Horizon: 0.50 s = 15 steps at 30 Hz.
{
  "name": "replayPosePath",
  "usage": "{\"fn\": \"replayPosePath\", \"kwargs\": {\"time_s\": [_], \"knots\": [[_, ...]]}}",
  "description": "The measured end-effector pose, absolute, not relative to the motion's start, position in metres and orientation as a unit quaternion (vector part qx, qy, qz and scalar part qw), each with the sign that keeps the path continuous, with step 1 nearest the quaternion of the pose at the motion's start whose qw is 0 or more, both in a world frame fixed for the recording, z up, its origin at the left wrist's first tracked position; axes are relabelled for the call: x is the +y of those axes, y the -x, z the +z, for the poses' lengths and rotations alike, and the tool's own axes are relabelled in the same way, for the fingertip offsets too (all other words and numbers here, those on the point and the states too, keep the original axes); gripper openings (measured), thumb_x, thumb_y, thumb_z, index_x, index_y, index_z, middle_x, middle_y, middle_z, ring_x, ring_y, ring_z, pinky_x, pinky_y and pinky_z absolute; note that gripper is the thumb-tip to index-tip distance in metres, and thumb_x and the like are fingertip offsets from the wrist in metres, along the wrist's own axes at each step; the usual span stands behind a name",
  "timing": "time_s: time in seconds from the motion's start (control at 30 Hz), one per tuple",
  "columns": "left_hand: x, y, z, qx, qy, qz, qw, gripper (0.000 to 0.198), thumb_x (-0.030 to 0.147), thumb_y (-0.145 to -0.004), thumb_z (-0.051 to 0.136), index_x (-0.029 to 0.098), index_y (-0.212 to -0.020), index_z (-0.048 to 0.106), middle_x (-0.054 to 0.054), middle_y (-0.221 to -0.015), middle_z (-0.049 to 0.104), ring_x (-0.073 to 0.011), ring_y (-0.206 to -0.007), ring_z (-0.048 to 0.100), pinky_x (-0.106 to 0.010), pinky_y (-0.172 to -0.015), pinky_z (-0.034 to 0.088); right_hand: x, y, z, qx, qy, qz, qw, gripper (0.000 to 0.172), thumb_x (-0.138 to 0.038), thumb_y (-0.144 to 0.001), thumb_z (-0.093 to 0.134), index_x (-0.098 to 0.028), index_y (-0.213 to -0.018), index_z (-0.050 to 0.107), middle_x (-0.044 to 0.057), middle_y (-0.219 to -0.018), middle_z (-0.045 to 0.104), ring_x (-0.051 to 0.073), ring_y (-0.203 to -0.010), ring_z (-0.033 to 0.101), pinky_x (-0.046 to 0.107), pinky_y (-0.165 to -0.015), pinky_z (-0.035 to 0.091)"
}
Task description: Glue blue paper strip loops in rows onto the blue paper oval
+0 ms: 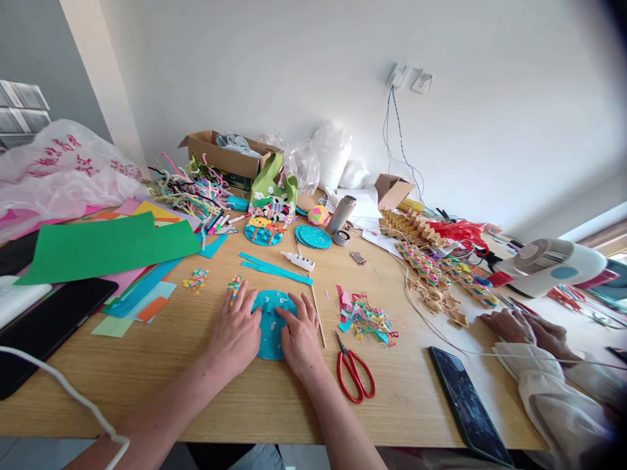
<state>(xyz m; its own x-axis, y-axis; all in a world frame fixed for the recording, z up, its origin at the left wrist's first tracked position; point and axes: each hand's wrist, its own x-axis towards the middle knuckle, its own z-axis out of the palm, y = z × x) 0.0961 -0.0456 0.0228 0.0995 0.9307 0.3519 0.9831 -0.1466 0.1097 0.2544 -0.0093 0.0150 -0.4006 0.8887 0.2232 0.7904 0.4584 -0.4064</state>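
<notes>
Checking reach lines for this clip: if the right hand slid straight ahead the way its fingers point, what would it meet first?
The right hand, flat on the blue paper disc, would likely meet the blue paper strips first.

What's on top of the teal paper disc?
Left hand covers the disc on its left, right hand on its right. Pale scraps show between them; what lies under the palms is hidden.
</notes>
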Motion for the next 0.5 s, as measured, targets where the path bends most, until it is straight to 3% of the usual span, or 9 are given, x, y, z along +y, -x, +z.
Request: {"fn": "replayPosePath", "kwargs": {"time_s": [0.5], "knots": [[-0.0452,-0.0966,0.023,-0.658,0.735,-0.154,0.058,0.027,0.013,-0.087,0.05,0.015,-0.099,0.074,-0.015,-0.136,0.058,-0.0381,-0.143,0.032,-0.057,-0.116,0.03,-0.0096,-0.2494,0.0208,-0.858,0.48,0.089,0.157,0.049,-0.005,-0.081,0.049,-0.027,-0.119,0.069,0.008,-0.151,0.044,0.034,-0.149,0.012,0.062,-0.116,0.012]]}}
